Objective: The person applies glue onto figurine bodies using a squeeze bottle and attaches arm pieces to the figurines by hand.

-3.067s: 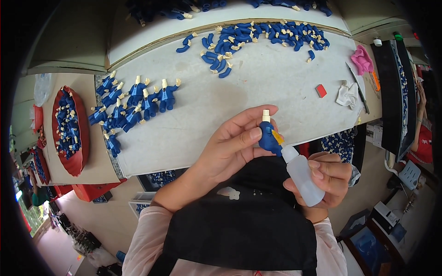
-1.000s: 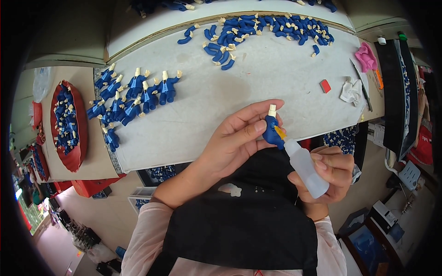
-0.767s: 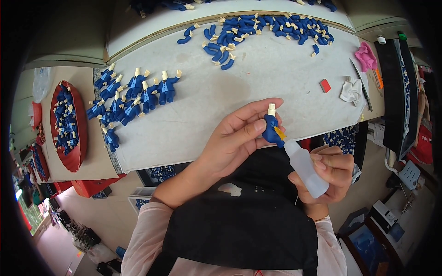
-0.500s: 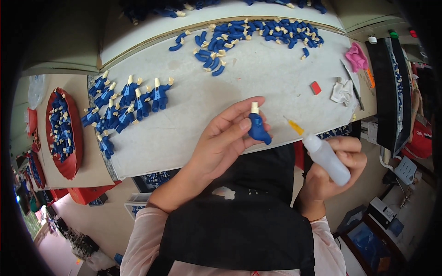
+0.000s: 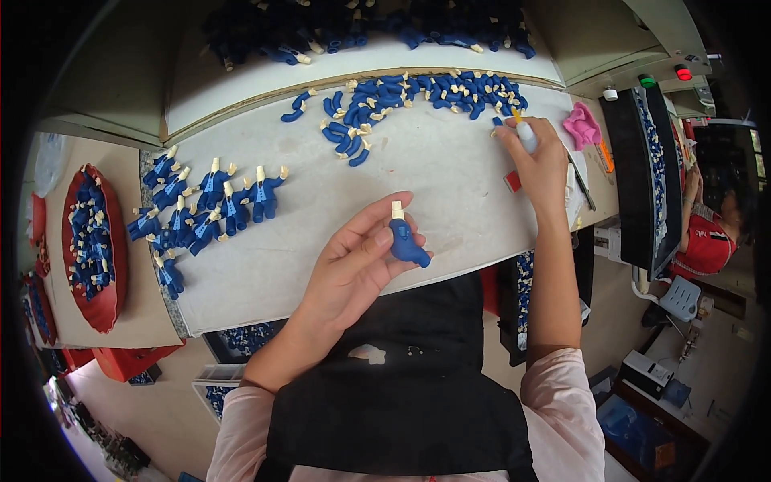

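Blue is the colour of nearly everything on the grey desk (image 5: 418, 185). The left hand (image 5: 353, 269) is closed on a small blue torso (image 5: 405, 241) with a cream neck peg pointing up, pinched between thumb and fingertips and held above the desk's near edge. The right hand (image 5: 538, 157) reaches far out to the right end of the desk; it is wrapped around a small squeeze bottle (image 5: 526, 135) whose orange tip points away, toward a pile of blue arms (image 5: 438, 90) with cream hands. The fingertips of that hand are right at the pile's near-right edge; whether they touch a piece cannot be told.

More loose arms (image 5: 345, 136) lie scattered left of the pile. On the left part of the desk, assembled blue figures (image 5: 209, 201) lie side by side, well apart from both hands. A red tray (image 5: 84, 301) full of blue parts sits on the beige surface further left. Just beside the right hand lie a small red block (image 5: 511, 181) and, beyond it, a pink cloth (image 5: 581, 126). A raised shelf (image 5: 241, 96) behind the desk carries further dark blue pieces (image 5: 361, 24). At the far right another person (image 5: 711, 233) in red sits beside a dark conveyor (image 5: 650, 169).
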Demonstrator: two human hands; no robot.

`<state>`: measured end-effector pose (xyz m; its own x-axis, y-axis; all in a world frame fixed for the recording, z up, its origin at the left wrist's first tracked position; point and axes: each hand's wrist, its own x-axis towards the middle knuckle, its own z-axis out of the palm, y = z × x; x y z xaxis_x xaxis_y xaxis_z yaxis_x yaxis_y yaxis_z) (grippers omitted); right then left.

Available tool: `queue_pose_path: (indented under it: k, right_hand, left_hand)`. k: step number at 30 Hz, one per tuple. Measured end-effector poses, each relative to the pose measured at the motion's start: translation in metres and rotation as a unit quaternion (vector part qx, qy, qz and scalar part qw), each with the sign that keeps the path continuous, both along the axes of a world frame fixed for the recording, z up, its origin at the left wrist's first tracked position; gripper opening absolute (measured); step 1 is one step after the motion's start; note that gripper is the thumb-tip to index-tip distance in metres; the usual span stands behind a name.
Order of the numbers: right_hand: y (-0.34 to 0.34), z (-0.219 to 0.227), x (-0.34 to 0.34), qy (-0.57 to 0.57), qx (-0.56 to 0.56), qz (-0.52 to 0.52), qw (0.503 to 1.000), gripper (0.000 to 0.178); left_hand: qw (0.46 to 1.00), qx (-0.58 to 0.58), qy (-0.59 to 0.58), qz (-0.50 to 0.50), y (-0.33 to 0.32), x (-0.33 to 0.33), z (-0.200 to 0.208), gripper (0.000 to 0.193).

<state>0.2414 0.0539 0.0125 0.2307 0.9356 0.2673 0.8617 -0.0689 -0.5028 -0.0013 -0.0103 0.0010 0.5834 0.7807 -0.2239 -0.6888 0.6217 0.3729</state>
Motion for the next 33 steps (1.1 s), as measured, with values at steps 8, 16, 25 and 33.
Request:
queue_pose_path:
  k: [8, 16, 25, 33]
  right_hand:
    - [-0.001, -0.008, -0.012, -0.010, 0.013, 0.038, 0.999, 0.020]
    - [0.004, -0.003, -0.022, -0.034, 0.034, 0.062, 0.997, 0.015]
    - [-0.059, 0.027, -0.052, 0.234, 0.019, 0.138, 0.962, 0.014]
    - [-0.091, 0.016, -0.076, 0.288, 0.083, 0.216, 0.929, 0.017]
  left_hand:
    - [1.000, 0.004, 0.003, 0.010, 0.002, 0.000, -0.003, 0.038]
    - [1.000, -0.002, 0.013, 0.011, 0.002, 0.004, -0.002, 0.037]
    - [1.000, -0.012, 0.008, 0.006, 0.000, -0.001, -0.001, 0.035]
    - [0.997, 0.015, 0.077, 0.001, -0.004, 0.007, 0.012, 0.035]
